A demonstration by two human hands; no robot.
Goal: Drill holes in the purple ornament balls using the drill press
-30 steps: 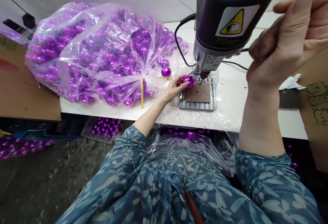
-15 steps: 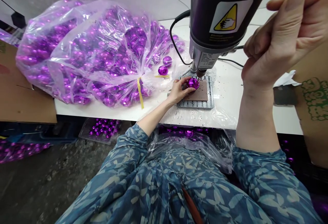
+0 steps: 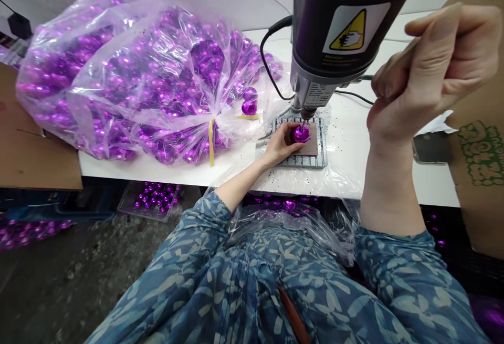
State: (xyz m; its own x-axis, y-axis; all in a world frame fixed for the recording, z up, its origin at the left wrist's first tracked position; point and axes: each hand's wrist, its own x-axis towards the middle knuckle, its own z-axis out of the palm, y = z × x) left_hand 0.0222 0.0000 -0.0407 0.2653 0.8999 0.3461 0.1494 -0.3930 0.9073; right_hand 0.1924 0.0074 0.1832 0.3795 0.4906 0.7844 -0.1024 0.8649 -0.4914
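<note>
My left hand (image 3: 280,144) pinches a shiny purple ball (image 3: 301,134) and holds it on the brown pad (image 3: 311,144) of a small drill press (image 3: 338,23), right under the drill chuck (image 3: 307,111). My right hand (image 3: 429,76) is raised at the right, its fingers wrapped round the press's thin feed lever (image 3: 368,77), most of which is hidden in the fist. The press's dark grey head with a yellow warning label fills the top middle.
A big clear bag of purple balls (image 3: 129,76), tied with yellow tape, lies on the white table (image 3: 378,170) at the left. Two loose balls (image 3: 249,103) sit beside it. A plastic bag with balls (image 3: 289,212) hangs in my lap. Cardboard boxes (image 3: 478,149) flank both sides.
My left hand has slid the purple ball right, from the pad's left edge to under the chuck. My right hand has come down a little on the lever.
</note>
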